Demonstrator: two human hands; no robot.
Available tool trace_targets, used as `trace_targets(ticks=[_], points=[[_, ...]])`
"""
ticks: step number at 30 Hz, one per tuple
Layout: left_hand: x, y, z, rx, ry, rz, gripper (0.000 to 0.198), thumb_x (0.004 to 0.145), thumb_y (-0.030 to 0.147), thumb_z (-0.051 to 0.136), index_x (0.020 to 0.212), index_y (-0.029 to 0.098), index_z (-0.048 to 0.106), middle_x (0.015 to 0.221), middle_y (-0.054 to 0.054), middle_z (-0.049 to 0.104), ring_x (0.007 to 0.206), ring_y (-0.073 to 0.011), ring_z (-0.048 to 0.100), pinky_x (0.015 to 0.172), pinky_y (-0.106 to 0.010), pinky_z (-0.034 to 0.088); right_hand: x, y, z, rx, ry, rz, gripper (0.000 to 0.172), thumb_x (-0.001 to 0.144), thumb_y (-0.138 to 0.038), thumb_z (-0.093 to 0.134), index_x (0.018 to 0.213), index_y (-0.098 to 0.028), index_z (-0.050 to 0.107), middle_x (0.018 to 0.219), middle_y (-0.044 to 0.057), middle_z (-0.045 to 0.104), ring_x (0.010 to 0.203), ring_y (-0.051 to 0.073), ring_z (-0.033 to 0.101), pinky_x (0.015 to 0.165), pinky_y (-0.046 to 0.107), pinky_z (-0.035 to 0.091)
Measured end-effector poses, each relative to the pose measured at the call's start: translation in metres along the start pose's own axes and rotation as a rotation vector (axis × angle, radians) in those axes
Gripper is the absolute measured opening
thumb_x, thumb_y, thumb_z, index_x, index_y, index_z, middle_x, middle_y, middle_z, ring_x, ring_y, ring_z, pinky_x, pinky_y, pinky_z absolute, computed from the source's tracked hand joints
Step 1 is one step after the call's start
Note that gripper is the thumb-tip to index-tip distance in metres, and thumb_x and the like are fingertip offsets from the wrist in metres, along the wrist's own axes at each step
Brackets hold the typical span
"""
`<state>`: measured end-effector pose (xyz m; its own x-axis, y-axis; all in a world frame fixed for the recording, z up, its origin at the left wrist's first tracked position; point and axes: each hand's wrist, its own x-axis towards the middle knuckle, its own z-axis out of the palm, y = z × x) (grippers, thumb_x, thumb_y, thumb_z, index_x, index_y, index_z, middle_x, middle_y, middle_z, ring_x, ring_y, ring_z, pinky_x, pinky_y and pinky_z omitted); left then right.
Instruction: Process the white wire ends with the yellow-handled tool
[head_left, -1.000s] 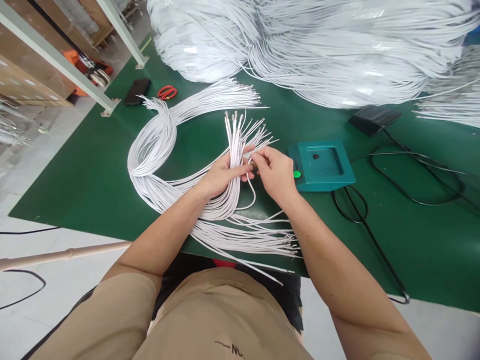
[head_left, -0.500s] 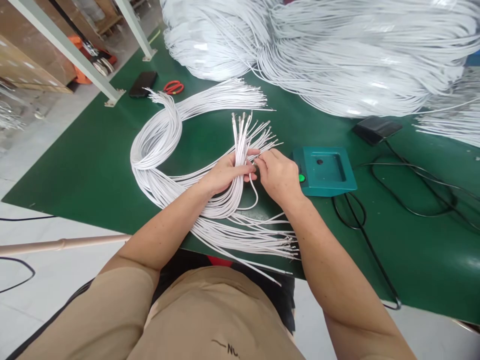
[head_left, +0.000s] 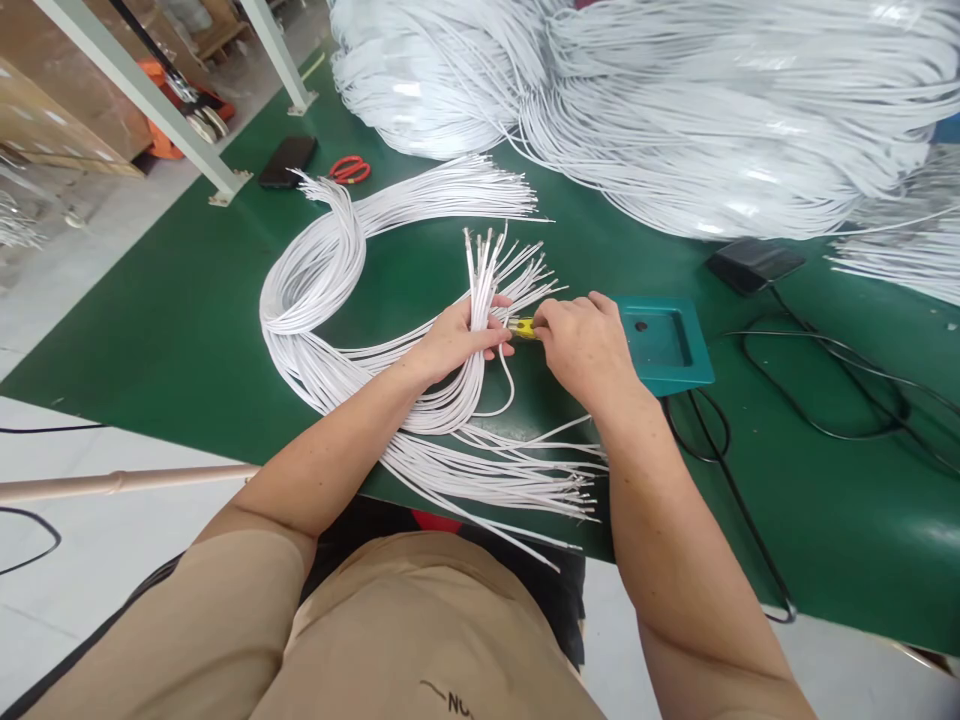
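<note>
My left hand [head_left: 466, 340] is closed around a bunch of white cables [head_left: 480, 290], whose stripped or terminated tips point up and away from me. Thumb and fingers of my right hand [head_left: 585, 345] pinch a small yellow piece with dark marks [head_left: 523, 327], just right of the bunch. Its left end reaches the fingers of my left hand; its exact kind is unclear. One cable loops down below my left fingers. More white cables [head_left: 304, 290] curve across the table on the left, with loose ends toward the right.
Right of my hands sits a teal tray-like device [head_left: 697, 345], partly covered by my right hand. Black cords and a black box [head_left: 754, 265] lie beyond it. Large coils of white cable [head_left: 712, 130] fill the back. Red-handled scissors [head_left: 350, 169] and a dark flat case [head_left: 288, 162] are back left.
My right hand has moved right, away from the bunch, and the yellow piece now shows between the hands. My left hand keeps its hold on the cables.
</note>
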<state>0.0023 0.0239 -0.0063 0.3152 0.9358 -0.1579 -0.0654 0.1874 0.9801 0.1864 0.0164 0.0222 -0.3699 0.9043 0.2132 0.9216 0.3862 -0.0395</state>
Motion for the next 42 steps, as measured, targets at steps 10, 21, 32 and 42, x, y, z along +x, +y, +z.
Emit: trace_targets(ticks=[10,21,32,42], points=[[0.002,-0.004,0.000,0.171,0.051,-0.026,0.041,0.075,0.015,0.070,0.115,0.015,0.059,0.076,-0.001,0.068,0.069,-0.0151,0.072,0.060,-0.023,0.053,0.000,0.008,0.006,0.028,0.050,-0.028,0.023,0.079,-0.004,0.049,0.080,-0.017,0.068,0.072,0.010,0.067,0.081,0.026,0.054,0.088,0.041,0.038],[0.001,-0.001,-0.001,0.300,0.033,-0.070,0.043,0.073,0.017,0.071,0.115,0.016,0.059,0.076,-0.003,0.072,0.064,-0.0154,0.070,0.063,-0.026,0.055,-0.003,0.007,-0.002,0.026,0.025,0.024,0.019,0.085,-0.011,0.053,0.089,-0.016,0.071,0.078,0.011,0.069,0.092,0.027,0.059,0.103,0.052,0.036],[-0.002,0.003,-0.007,0.241,0.043,-0.076,0.046,0.073,0.016,0.072,0.117,0.014,0.059,0.079,-0.003,0.071,0.070,-0.0165,0.072,0.067,-0.027,0.055,-0.013,0.027,0.006,-0.100,0.125,0.315,0.035,0.099,-0.029,0.043,0.125,-0.013,0.060,0.136,0.019,0.058,0.132,0.036,0.045,0.109,0.069,0.022],[-0.004,0.006,-0.010,0.081,-0.018,0.024,0.055,0.071,0.026,0.079,0.122,0.012,0.062,0.081,-0.001,0.067,0.073,-0.0117,0.066,0.071,-0.024,0.051,-0.014,-0.024,-0.018,0.394,0.065,-0.196,0.031,0.098,-0.031,0.047,0.087,-0.017,0.072,0.093,0.009,0.073,0.087,0.022,0.061,0.080,0.033,0.045]])
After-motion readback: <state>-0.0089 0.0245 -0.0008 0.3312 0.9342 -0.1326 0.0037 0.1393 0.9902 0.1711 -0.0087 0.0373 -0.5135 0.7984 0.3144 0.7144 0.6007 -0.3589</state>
